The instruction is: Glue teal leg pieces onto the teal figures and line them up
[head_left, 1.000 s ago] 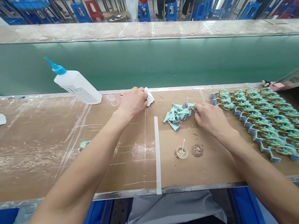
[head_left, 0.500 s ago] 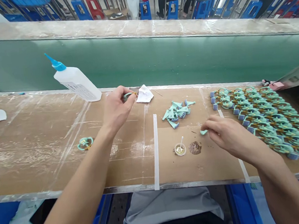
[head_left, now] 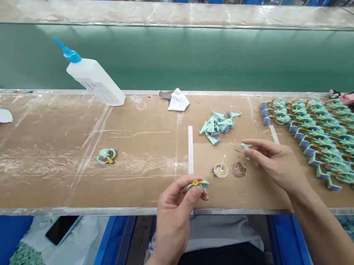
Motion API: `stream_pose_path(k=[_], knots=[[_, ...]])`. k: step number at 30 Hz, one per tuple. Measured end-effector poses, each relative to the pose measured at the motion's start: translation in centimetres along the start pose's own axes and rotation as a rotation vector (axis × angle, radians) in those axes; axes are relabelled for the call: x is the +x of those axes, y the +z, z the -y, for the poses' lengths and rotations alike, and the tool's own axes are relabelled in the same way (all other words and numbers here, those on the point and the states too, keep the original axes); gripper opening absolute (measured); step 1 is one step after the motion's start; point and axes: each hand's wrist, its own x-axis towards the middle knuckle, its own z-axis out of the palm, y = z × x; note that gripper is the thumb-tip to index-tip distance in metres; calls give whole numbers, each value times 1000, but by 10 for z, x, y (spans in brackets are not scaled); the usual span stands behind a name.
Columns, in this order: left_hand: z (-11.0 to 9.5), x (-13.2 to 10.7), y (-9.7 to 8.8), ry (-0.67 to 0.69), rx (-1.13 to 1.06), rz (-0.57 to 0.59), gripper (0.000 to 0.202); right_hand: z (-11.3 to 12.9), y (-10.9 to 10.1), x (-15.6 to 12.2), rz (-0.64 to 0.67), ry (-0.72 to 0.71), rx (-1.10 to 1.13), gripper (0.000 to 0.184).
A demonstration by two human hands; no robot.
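Observation:
Near the table's front edge, my left hand (head_left: 180, 206) pinches a mint-green ring-shaped figure piece (head_left: 198, 184) with an orange-yellow band turned upward. My right hand (head_left: 270, 160) grips a small mint-green piece (head_left: 245, 147) between thumb and fingertips, partly hidden by them. Between the hands stands a small clear cup (head_left: 220, 170) of yellowish liquid with a white stick in it. Beside the cup is a dark brown patch (head_left: 238, 169) on the board. A heap of mint-green wedge pieces with blue ends (head_left: 216, 125) lies behind. One more ring-shaped figure (head_left: 106, 156) rests alone at left.
Rows of assembled mint-green figures (head_left: 330, 141) fill the right side. A white bottle with blue nozzle (head_left: 95, 80) leans at the back left, near a crumpled white paper (head_left: 178, 100). Below the table are blue bins and a phone (head_left: 63, 228).
My left hand has come from the paper at the back to the front edge, bringing the ring-shaped piece. My right hand stays near the cup with its small piece. The view has tilted down.

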Motion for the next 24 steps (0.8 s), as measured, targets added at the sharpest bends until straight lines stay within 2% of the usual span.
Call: stream_pose_path(k=[3, 5, 8, 12, 17, 24], knots=[[2, -4, 7, 50, 25, 44, 8, 26, 13, -36, 41, 115, 333, 37], [1, -4, 11, 93, 67, 68, 6, 46, 26, -60, 135, 215, 547, 31], [0, -2, 15, 169, 155, 70, 8, 67, 45, -83, 238, 286, 707, 32], [-1, -2, 17, 230, 222, 68, 9, 74, 57, -90, 236, 316, 778, 35], [0, -4, 17, 280, 279, 78, 10, 74, 56, -89, 262, 366, 795, 37], [1, -7, 10, 519, 497, 125, 29, 69, 60, -92, 298, 441, 859, 45]])
